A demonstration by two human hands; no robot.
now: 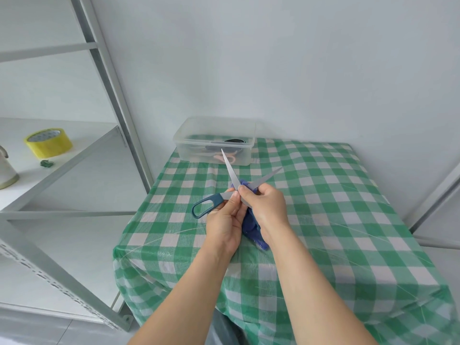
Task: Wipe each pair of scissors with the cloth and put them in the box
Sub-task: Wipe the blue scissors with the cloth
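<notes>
Over the middle of the table I hold a pair of scissors (230,170) with dark teal handles, its blades spread wide and pointing toward the box. My left hand (224,220) grips the scissors near the pivot, one handle loop sticking out to the left. My right hand (266,210) holds a bunched blue cloth (251,227) against the blades near the pivot. The clear plastic box (249,130) stands at the table's far left corner, open, with other scissors inside, one with pink handles and one with dark handles.
The table wears a green and white checked cloth (323,220). A grey metal shelf rack (107,78) stands to the left, holding a roll of yellow tape (48,143) and a white object at the edge. White walls close in behind and at right.
</notes>
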